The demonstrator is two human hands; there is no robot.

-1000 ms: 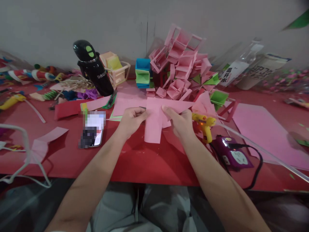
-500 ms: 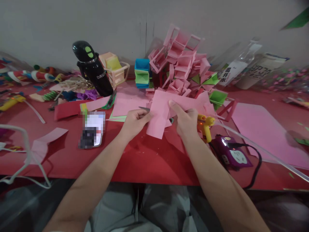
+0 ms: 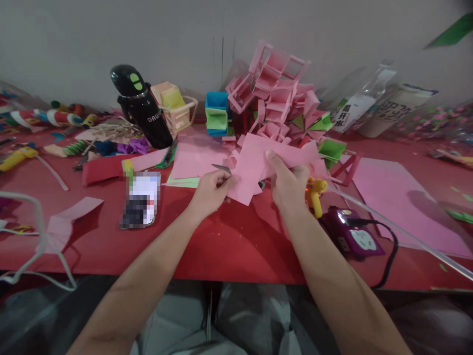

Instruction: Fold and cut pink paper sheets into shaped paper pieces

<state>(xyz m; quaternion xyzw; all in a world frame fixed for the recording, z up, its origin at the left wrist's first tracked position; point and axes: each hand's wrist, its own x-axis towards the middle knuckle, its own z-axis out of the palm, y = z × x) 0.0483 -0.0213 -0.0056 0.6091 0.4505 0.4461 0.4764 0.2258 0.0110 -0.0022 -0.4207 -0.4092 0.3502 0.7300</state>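
Observation:
A pink L-shaped piece of paper (image 3: 251,165) is held up in front of me over the red table. My left hand (image 3: 214,190) is closed in a pinch at the paper's lower left edge. With the thumb on top and the fingers behind the sheet, my right hand (image 3: 290,182) grips its right part. A dark pointed blade (image 3: 221,168) shows just behind my left hand, and a bit of teal handle (image 3: 262,185) peeks out below the paper; the part between is hidden. More pink sheets (image 3: 197,158) lie behind my left hand.
A yellow glue gun (image 3: 316,195) and purple power socket (image 3: 356,236) are right of my right hand. A phone (image 3: 146,199) and black thermos (image 3: 144,108) are on the left. Pink folded-paper frames (image 3: 277,93) pile up at the back. Large pink sheets (image 3: 399,197) lie right.
The pink paper has turned slightly, its lower end swinging up and its right part moving right. My right hand has shifted a little right, still on the paper. My left hand stays at its edge.

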